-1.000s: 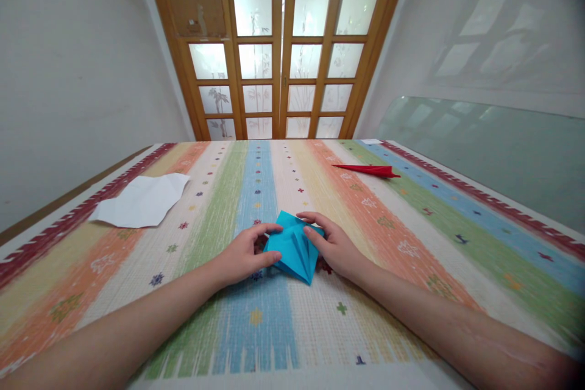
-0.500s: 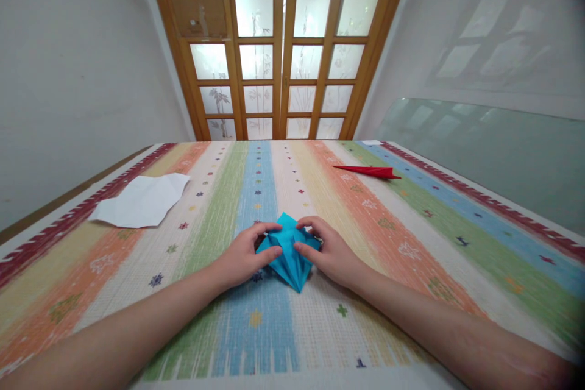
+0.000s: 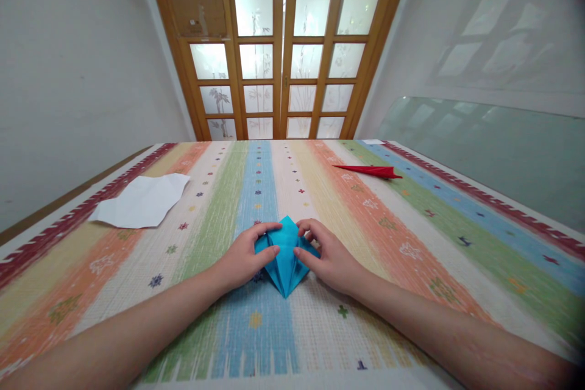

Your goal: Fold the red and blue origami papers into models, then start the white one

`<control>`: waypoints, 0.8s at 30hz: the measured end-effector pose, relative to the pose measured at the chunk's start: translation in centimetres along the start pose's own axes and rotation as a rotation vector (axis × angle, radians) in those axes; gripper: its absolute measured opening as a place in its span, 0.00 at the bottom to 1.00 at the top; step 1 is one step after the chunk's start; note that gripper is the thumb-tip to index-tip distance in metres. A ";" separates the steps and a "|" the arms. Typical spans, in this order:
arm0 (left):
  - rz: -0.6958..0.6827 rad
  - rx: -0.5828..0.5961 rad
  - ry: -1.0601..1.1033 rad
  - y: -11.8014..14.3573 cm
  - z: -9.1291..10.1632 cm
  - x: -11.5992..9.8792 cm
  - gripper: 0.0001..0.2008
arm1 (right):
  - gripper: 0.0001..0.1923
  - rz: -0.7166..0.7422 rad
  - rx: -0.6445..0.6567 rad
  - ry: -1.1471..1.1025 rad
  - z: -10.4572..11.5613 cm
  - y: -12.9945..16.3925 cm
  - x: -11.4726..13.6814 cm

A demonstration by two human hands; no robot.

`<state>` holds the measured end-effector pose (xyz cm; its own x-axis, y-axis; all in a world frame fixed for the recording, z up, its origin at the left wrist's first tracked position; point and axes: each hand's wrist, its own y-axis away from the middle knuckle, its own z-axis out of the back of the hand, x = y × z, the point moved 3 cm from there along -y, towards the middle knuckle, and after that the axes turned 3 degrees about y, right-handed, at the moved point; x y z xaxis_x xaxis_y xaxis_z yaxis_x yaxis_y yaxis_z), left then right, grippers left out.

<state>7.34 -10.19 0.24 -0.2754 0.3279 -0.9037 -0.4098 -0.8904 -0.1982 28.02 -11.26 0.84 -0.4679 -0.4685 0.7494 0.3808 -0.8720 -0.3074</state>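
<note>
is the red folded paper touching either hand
No, the red folded paper lies far off on the striped cloth, while the left hand and right hand pinch the blue folded paper.

Folded paper (image 3: 285, 259) between hands, on table (image 3: 388, 292)

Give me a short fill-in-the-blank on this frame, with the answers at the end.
1. Both hands, left hand and right hand, hold a folded paper coloured ____.
2. The folded red paper lies on the person's ____ side.
3. The flat sheet at far left is ____.
Answers: blue; right; white
</note>
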 end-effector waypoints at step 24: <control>0.103 0.183 0.321 -0.1 -0.2 1.1 0.37 | 0.15 -0.291 0.039 -0.431 0.1 -0.2 -2.4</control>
<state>7.28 -9.83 -0.79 -0.0486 0.0977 -0.9940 -0.5508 -0.8329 -0.0550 29.12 -9.95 -0.88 -0.1914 -0.0994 0.9765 0.3172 -0.9477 -0.0343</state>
